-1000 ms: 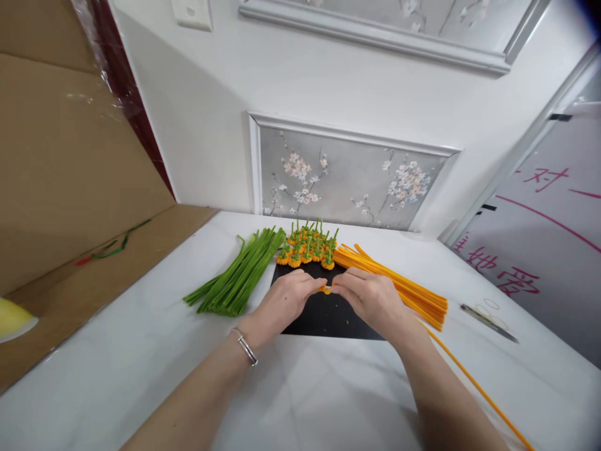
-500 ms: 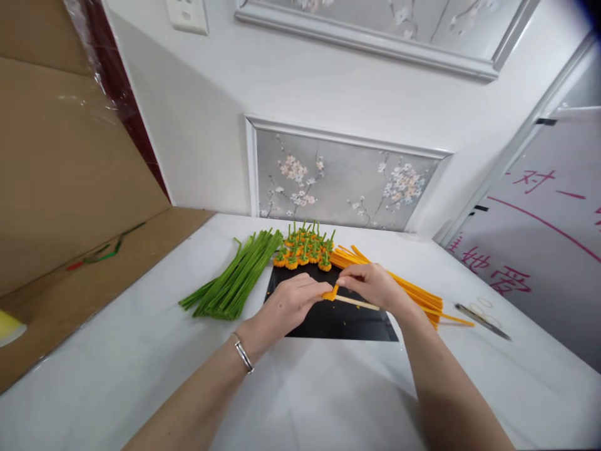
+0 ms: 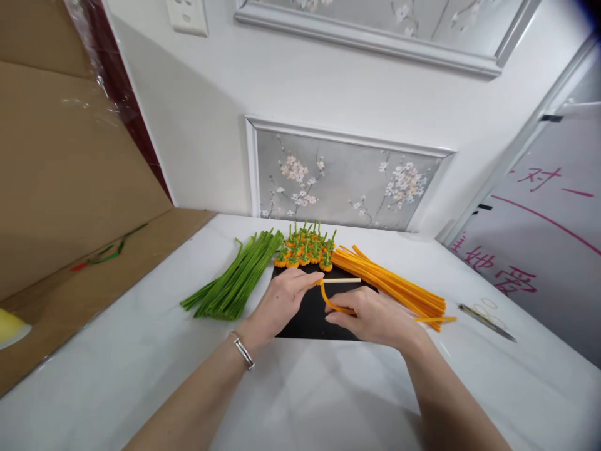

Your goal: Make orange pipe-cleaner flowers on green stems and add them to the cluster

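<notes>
My left hand (image 3: 287, 299) is closed on a thin pale wooden stick (image 3: 344, 280), which points to the right. An orange pipe cleaner (image 3: 327, 300) starts at the stick beside my left fingertips and curves down into my right hand (image 3: 373, 315). The fingers of my right hand are pinched around it, and its free end shows past the wrist. Beneath both hands lies a black mat (image 3: 323, 322). Behind them stand several small orange pipe-cleaner pumpkins (image 3: 305, 249) with green stems.
Left of the mat is a bundle of green pipe cleaners (image 3: 235, 279). A bundle of orange pipe cleaners (image 3: 399, 283) lies to the right, with tweezers (image 3: 488, 322) farther right. Cardboard (image 3: 70, 150) stands at the left; a wall (image 3: 197, 138) closes the back.
My right hand has moved down, drawing the orange pipe cleaner into a curve away from the stick. My left hand has shifted slightly up and left, and the stick now lies nearly level.
</notes>
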A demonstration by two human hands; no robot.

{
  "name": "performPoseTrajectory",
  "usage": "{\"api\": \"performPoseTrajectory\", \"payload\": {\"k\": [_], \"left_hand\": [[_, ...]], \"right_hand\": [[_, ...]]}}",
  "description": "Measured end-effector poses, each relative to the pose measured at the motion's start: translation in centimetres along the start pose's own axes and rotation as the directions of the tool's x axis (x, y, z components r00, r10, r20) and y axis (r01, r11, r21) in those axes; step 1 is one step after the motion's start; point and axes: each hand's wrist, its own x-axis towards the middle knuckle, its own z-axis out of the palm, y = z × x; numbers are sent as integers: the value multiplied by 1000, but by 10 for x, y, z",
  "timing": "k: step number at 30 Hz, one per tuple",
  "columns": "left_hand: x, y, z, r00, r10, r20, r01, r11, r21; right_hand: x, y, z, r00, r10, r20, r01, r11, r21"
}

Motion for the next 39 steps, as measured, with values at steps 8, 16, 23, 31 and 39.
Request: {"api": "performPoseTrajectory", "payload": {"k": [8,16,23,31,39], "left_hand": [[-2,-4,1,997,11,74,-10,1000,-19],[2,4,-5,962,161,220,-139,984,-114],[2,8,-3,988,120,98,-95,969,-230],[5,15,-7,995,-101,22,103,965,-241],[3,8,-5,992,-120,28,121,991,-60]], "right_hand": [[0,4,-3,973,-49,-227,24,994,-109],[11,26,-12,916,14,-400,-41,998,-57],[17,52,-5,948,42,-315,2,990,139],[10,42,4,993,44,-106,-16,969,247],[0,11,10,1000,-13,-9,13,1000,-10]]}}
